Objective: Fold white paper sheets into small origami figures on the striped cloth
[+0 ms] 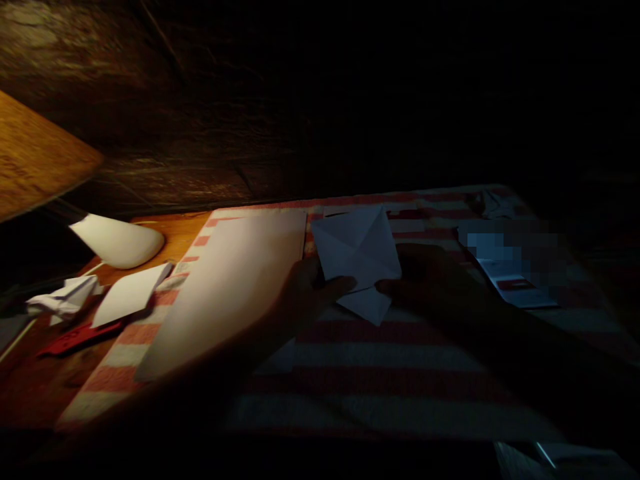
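Note:
A folded white paper (pixel 357 257) with creases lies on a red-and-white striped cloth (pixel 380 360). My left hand (pixel 313 293) pinches its lower left edge, thumb on top. My right hand (pixel 430 277) grips the lower right edge, fingers closed on the paper. Both hands are dark in the dim light. A small pointed flap of the paper hangs below between my hands.
A large white sheet (pixel 227 287) lies left of the folded paper. A lit lamp (pixel 117 240) stands at the left on the wooden table, beside crumpled paper (pixel 65 297), a white card (pixel 130 293) and a red item (pixel 75 337). A printed leaflet (pixel 515 273) lies at the right.

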Available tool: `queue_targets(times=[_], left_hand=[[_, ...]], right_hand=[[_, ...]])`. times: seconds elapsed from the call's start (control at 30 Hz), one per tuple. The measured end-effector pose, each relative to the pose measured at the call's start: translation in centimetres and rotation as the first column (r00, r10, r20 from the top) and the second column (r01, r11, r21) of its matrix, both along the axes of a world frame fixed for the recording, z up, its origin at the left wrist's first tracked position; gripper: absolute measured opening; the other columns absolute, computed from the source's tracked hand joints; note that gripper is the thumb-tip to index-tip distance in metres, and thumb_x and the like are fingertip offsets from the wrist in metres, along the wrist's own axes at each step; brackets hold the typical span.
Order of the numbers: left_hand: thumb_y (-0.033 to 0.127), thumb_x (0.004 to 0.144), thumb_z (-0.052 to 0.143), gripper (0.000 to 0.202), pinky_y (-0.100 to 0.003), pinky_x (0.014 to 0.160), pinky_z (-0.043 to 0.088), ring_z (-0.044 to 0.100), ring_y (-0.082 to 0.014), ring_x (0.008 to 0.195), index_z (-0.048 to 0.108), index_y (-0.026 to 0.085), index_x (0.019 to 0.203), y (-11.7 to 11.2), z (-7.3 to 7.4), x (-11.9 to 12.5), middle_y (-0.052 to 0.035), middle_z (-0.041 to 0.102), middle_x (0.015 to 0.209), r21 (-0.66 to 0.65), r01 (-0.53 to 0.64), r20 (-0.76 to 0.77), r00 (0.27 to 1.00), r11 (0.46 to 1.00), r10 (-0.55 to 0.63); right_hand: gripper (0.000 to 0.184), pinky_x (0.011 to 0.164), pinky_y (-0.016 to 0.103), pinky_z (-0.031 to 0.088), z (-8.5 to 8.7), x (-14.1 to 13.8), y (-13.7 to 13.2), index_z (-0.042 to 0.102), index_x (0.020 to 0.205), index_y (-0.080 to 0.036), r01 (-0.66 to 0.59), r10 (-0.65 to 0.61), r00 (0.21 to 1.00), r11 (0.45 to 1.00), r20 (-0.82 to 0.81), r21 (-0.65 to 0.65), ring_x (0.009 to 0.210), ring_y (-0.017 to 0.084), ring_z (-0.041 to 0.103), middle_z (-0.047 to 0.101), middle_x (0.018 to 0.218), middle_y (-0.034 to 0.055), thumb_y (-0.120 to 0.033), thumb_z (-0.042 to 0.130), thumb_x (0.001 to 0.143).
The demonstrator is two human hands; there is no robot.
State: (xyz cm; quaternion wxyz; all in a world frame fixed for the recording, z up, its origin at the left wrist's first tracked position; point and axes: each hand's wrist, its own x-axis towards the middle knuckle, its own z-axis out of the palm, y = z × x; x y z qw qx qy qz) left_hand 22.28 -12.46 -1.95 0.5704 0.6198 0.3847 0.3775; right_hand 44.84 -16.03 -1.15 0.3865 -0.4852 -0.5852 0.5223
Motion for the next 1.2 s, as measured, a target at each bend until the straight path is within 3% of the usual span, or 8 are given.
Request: queue_targets(times=[0.1, 0.23, 0.4, 0.47, 0.6, 0.83, 1.07, 1.2], left_hand=[[0.023, 0.076, 0.079, 0.041, -0.035, 0.075, 0.063, 0.074, -0.0226, 0.089, 0.063, 0.013, 0.113, 0.5, -0.4, 0.0, -0.0093, 0.076, 0.099, 0.100, -0.056, -0.017, 0.998, 0.993, 0.058], [0.025, 0.078, 0.077, 0.046, -0.037, 0.077, 0.061, 0.071, -0.0242, 0.092, 0.057, 0.016, 0.119, 0.6, -1.4, 0.0, -0.0104, 0.073, 0.105, 0.204, -0.043, -0.123, 0.990, 0.978, 0.070], [0.035, 0.066, 0.090, 0.072, -0.040, 0.071, 0.058, 0.067, -0.0285, 0.092, 0.051, 0.019, 0.125, 0.4, -2.7, -0.8, -0.0098, 0.068, 0.104, 0.458, -0.004, -0.328, 0.929, 0.889, 0.174], [0.034, 0.064, 0.091, 0.071, -0.039, 0.070, 0.057, 0.066, -0.0289, 0.092, 0.052, 0.020, 0.122, 0.6, -3.0, -1.0, -0.0091, 0.066, 0.104, 0.510, 0.001, -0.375, 0.901, 0.860, 0.221], [0.025, 0.073, 0.083, 0.052, -0.034, 0.065, 0.054, 0.066, -0.0246, 0.086, 0.051, 0.021, 0.114, 1.0, -3.3, -0.9, -0.0059, 0.067, 0.098, 0.481, 0.001, -0.365, 0.909, 0.877, 0.199], [0.020, 0.072, 0.078, 0.053, -0.039, 0.072, 0.052, 0.063, -0.0273, 0.090, 0.050, 0.020, 0.117, 0.8, -4.0, -0.3, -0.0059, 0.062, 0.097, 0.534, -0.011, -0.414, 0.868, 0.846, 0.273], [0.014, 0.071, 0.074, 0.052, -0.041, 0.077, 0.054, 0.063, -0.0269, 0.094, 0.052, 0.021, 0.117, 0.3, -3.1, 0.2, -0.0062, 0.064, 0.104, 0.522, -0.035, -0.349, 0.903, 0.852, 0.251], [0.015, 0.071, 0.074, 0.045, -0.039, 0.081, 0.057, 0.066, -0.0257, 0.098, 0.052, 0.020, 0.110, 0.2, -2.2, 0.9, -0.0065, 0.066, 0.105, 0.398, -0.118, -0.172, 0.965, 0.910, 0.200]], right_hand=[[0.028, 0.063, 0.032, 0.053, -0.5, 0.1, 0.0, 0.069, 0.105, -0.017, 0.003, -0.004, 0.989, 1.000, 0.149, 0.007, 0.077, 0.020, 0.068, 0.074, 0.094, 0.0069, -0.036, 0.075, 0.084], [0.023, 0.051, 0.027, 0.039, -0.8, -0.3, -0.3, 0.058, 0.081, -0.020, 0.105, -0.157, 0.908, 0.983, 0.389, 0.151, 0.061, 0.016, 0.057, 0.066, 0.072, 0.0019, -0.036, 0.074, 0.083], [0.020, 0.053, 0.028, 0.032, -0.8, -0.8, -0.4, 0.054, 0.083, -0.022, 0.103, -0.232, 0.813, 0.960, 0.535, 0.260, 0.063, 0.015, 0.054, 0.065, 0.077, 0.0025, -0.032, 0.071, 0.081], [0.021, 0.053, 0.028, 0.030, -0.9, -0.8, -0.4, 0.053, 0.084, -0.022, 0.104, -0.256, 0.790, 0.952, 0.558, 0.289, 0.063, 0.015, 0.052, 0.065, 0.079, 0.0030, -0.031, 0.071, 0.080], [0.021, 0.053, 0.028, 0.029, -1.1, -0.8, -0.3, 0.051, 0.084, -0.022, 0.099, -0.280, 0.759, 0.942, 0.588, 0.321, 0.062, 0.015, 0.050, 0.063, 0.078, 0.0030, -0.031, 0.070, 0.080], [0.023, 0.052, 0.028, 0.031, -1.2, -1.1, 0.0, 0.053, 0.081, -0.022, 0.125, -0.290, 0.763, 0.943, 0.578, 0.307, 0.061, 0.016, 0.052, 0.064, 0.075, 0.0020, -0.036, 0.071, 0.082], [0.025, 0.058, 0.032, 0.045, -1.3, -1.1, 0.3, 0.069, 0.098, -0.019, 0.188, -0.301, 0.843, 0.942, 0.447, 0.279, 0.070, 0.022, 0.065, 0.075, 0.088, 0.0066, -0.034, 0.077, 0.078], [0.027, 0.056, 0.032, 0.048, -1.2, -1.2, 0.5, 0.073, 0.100, -0.018, 0.203, -0.274, 0.893, 0.953, 0.356, 0.224, 0.069, 0.023, 0.068, 0.077, 0.088, 0.0068, -0.032, 0.078, 0.077]])
